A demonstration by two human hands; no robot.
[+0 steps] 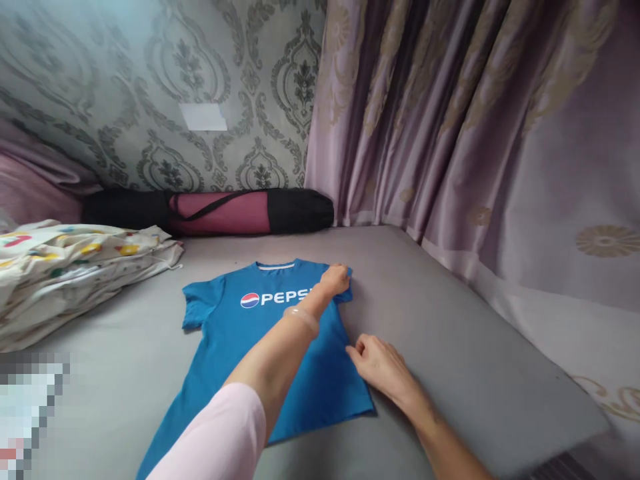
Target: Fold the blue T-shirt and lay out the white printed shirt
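Note:
A blue T-shirt [260,340] with a white PEPSI print and a round logo lies spread out, front side up, its neck pointing away from me. My left hand [336,279] reaches across the chest, a clear bangle on its wrist, and is closed on the shirt at the shoulder by the right-side sleeve. Part of the print is covered by that arm. Lower down, my right hand [379,363] has curled fingers, with thumb and fingertips pinching the shirt's right side edge. The cloth between those fingertips is mostly hidden.
Beneath the shirt is a grey bed surface [425,327]. A pink and black long bag [225,212] lies along the patterned wall. Crumpled white printed fabric [75,273] is heaped at left. Purple curtains [450,133] hang along the right side. A blurred-out patch covers the lower left corner.

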